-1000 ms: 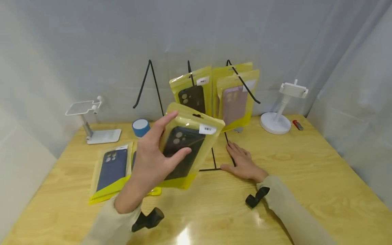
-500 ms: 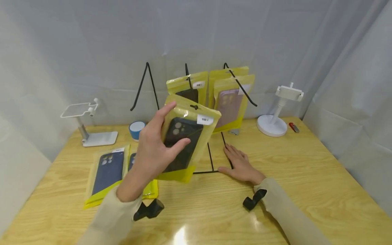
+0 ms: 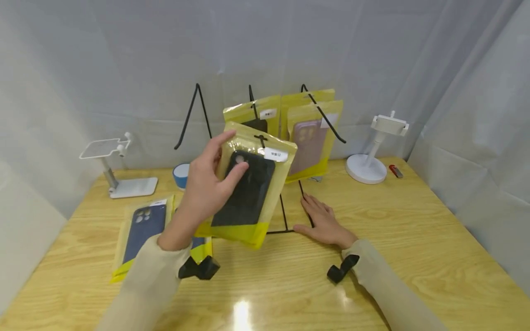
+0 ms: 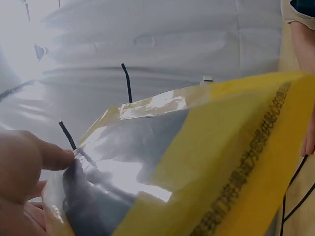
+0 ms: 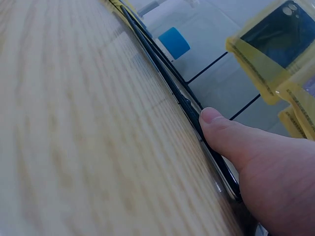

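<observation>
My left hand [image 3: 207, 184] pinches a yellow-edged pouch with a black phone case [image 3: 244, 193] inside, thumb in front and fingers behind. The pouch tilts in front of the middle hook of a black wire rack [image 3: 283, 214]. A bit of black wire shows at its hanging hole; whether it passes through, I cannot tell. Behind it hangs another pouch with a dark case [image 3: 257, 124]. On the right hook are two pouches, the front one with a pink case [image 3: 308, 142]. My right hand [image 3: 325, 223] rests on the rack's base, its thumb [image 5: 231, 137] touching the wire.
Pouches with blue cases [image 3: 145, 230] lie at left on the wooden table [image 3: 290, 285]. A blue-and-white round object [image 3: 181, 175] and a white phone stand [image 3: 134, 187] are behind them. At right are a round-based white stand [image 3: 366, 169] and a red-and-grey USB stick [image 3: 395, 171].
The left hand has raised the held pouch slightly and brought its hole to the middle hook's end. Its thumb now lies higher across the case's camera area. The right hand keeps its place.
</observation>
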Available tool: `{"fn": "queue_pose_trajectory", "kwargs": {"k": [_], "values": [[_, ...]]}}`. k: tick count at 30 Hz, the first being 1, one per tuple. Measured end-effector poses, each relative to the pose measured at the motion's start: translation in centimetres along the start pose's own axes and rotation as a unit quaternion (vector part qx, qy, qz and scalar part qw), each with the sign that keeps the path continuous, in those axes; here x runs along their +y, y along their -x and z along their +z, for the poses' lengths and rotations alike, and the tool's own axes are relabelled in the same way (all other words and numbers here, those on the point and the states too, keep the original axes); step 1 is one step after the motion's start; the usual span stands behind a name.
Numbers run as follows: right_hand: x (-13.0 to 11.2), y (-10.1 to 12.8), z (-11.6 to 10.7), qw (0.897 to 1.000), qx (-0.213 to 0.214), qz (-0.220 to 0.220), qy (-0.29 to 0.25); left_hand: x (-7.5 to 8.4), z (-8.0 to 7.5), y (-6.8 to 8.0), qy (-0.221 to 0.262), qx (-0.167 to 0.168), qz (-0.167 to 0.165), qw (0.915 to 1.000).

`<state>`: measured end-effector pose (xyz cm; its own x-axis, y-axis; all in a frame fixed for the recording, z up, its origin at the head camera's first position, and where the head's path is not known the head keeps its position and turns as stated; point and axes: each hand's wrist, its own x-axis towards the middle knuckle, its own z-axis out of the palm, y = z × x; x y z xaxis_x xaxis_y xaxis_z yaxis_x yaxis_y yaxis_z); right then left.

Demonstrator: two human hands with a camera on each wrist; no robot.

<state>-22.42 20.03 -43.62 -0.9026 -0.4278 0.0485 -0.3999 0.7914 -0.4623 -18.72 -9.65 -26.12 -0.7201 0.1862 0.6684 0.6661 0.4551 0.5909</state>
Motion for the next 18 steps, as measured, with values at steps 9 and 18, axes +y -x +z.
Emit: {"fn": "queue_pose_trajectory", "kwargs": {"k": [9,18], "values": [[0.0,0.2,-0.2,1.000,0.006,-0.002,-0.002,-0.6,0.6,-1.7,0.068,-0.009,-0.120,0.9903],[-0.1,0.0,-0.1,1.000,0.006,-0.004,0.006,-2.8,2.1,-3.5,0.009,0.034,-0.106,0.9937]]}}
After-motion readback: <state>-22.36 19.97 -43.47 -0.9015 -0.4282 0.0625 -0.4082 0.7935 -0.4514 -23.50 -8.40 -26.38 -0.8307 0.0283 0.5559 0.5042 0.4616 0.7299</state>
